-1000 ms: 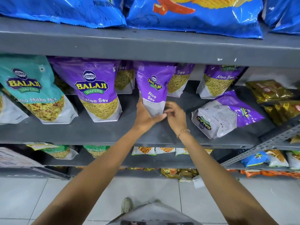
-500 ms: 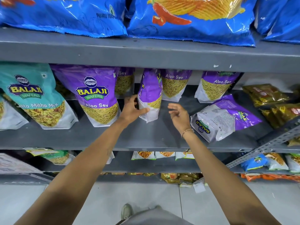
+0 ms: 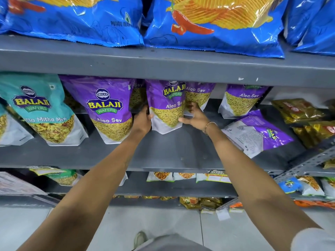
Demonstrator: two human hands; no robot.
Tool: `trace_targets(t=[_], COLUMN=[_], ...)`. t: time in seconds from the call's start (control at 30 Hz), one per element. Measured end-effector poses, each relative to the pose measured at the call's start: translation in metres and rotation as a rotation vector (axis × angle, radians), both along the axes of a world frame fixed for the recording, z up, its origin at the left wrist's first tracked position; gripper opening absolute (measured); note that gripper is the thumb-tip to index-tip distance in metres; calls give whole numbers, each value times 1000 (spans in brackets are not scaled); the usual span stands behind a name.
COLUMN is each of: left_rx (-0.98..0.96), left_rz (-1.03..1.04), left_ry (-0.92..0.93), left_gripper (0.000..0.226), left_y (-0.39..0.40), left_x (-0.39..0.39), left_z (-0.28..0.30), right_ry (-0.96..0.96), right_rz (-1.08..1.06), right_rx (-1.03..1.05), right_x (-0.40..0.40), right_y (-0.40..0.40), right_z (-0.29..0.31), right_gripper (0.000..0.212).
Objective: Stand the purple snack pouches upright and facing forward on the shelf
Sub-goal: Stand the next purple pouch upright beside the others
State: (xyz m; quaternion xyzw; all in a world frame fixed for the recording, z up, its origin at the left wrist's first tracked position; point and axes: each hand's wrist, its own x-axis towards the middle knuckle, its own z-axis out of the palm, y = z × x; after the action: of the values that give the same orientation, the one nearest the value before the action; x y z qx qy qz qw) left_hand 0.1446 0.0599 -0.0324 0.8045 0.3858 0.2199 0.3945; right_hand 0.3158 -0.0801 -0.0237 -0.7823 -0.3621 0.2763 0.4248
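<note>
A purple Aloo Sev pouch (image 3: 167, 105) stands upright on the grey middle shelf (image 3: 172, 151), its front facing me. My left hand (image 3: 142, 119) grips its left edge and my right hand (image 3: 194, 117) holds its right edge. A larger purple pouch (image 3: 108, 107) stands to the left, front forward. Two more purple pouches (image 3: 197, 95) (image 3: 241, 100) stand further back on the right. Another purple pouch (image 3: 255, 133) lies tipped over at the right, its white back showing.
A teal Balaji pouch (image 3: 39, 109) stands at the far left. Blue chip bags (image 3: 208, 24) fill the shelf above. Gold packets (image 3: 299, 111) sit at the right beside a slotted metal bracket (image 3: 308, 163). Lower shelves hold small packets; tiled floor below.
The pouch in my hands has turned from edge-on to front-facing and moved back on the shelf. My right hand, apart from it half a second ago, now holds its right edge.
</note>
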Motion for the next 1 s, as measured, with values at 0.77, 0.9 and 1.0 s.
trace_targets(t=[0.77, 0.9, 1.0], left_rx=[-102, -117, -98], left_rz=[-197, -161, 21], left_ry=[-174, -99, -122], left_gripper=[52, 67, 60], left_y=[-39, -34, -46], left_x=[-36, -37, -42], left_z=[-15, -20, -31], right_ry=[-48, -31, -15], right_rz=[8, -32, -97], right_rx=[113, 106, 71], right_x=[-53, -62, -64], right_y=[-22, -24, -29], right_z=[-21, -18, -20], right_gripper=[81, 75, 89])
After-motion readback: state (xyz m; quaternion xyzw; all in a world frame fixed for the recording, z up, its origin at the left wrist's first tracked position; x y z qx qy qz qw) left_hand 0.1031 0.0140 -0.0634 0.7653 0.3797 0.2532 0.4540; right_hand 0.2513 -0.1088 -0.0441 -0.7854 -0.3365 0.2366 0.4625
